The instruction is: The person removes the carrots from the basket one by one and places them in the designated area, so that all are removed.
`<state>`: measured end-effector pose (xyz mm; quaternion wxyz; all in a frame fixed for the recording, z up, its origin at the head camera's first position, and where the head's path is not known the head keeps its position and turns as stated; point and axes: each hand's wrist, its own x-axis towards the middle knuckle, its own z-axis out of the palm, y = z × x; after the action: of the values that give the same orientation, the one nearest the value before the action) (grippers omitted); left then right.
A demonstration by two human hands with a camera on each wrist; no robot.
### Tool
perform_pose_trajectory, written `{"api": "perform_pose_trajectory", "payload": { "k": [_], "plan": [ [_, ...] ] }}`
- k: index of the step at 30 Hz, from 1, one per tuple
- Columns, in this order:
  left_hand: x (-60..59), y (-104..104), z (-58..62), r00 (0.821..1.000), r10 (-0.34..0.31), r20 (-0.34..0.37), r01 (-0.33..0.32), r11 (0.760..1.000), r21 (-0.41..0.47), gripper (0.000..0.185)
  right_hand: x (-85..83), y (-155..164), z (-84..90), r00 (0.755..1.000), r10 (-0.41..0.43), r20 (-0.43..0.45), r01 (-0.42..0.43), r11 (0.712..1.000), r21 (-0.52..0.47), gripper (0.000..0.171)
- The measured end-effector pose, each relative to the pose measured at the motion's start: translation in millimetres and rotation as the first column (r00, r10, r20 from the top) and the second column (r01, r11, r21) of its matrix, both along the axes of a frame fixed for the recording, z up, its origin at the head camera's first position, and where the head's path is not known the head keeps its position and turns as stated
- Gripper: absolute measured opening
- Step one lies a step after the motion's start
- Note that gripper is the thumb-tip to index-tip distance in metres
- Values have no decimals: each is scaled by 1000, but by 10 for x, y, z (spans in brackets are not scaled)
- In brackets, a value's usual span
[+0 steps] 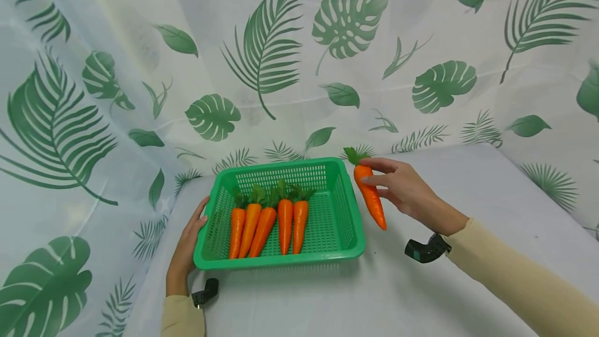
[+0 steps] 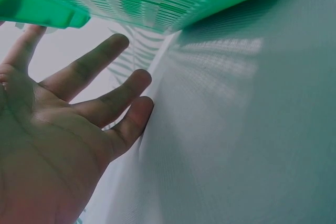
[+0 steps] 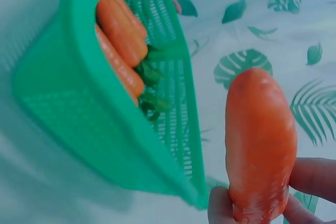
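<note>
A green plastic basket (image 1: 281, 262) stands on the table with several orange carrots (image 1: 285, 225) side by side in its left and middle part, leafy tops toward the back. My left hand (image 1: 188, 241) rests along the basket's left side, its fingers fairly straight and spread in the left wrist view. Just right of the basket, my right hand (image 1: 404, 186) pinches another carrot (image 1: 371, 196) near its leafy top between thumb and fingers. That carrot's tip points down and slightly right. In the right wrist view the held carrot (image 3: 260, 140) stands close beside the basket's rim (image 3: 100, 77).
A white cloth (image 1: 327, 300) covers the table. Behind and at the left hangs a white sheet (image 1: 281, 134) printed with green leaves. Each wrist carries a black camera mount, such as the one on the right wrist (image 1: 427, 248).
</note>
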<state>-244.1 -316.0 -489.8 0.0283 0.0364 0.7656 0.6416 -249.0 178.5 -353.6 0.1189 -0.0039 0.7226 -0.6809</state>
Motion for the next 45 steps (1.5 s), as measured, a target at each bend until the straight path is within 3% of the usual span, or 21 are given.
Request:
{"api": "perform_pose_trajectory", "payload": {
  "k": [10, 19, 26, 36, 45],
  "plan": [
    [19, -32, -20, 999, -47, -12, 47, 998, 43, 58, -35, 204, -231, 999, -30, 34, 30, 1000, 5, 63],
    [55, -29, -110, 999, -34, -10, 34, 999, 25, 58, -52, 274, -572, 997, -42, 72, 42, 999, -5, 60],
    [37, -30, -101, 1000, -29, -12, 29, 999, 28, 58, -134, 286, -736, 996, -55, 76, 54, 998, 12, 61],
    [18, -23, -49, 1000, -24, -1, 24, 999, 36, 58, -233, 249, -983, 997, -67, 32, 63, 993, 96, 57],
    [4, -11, -16, 1000, -20, 3, 20, 999, 37, 59, -264, 196, -1124, 998, -31, -45, 42, 967, 252, 54]
  ]
}}
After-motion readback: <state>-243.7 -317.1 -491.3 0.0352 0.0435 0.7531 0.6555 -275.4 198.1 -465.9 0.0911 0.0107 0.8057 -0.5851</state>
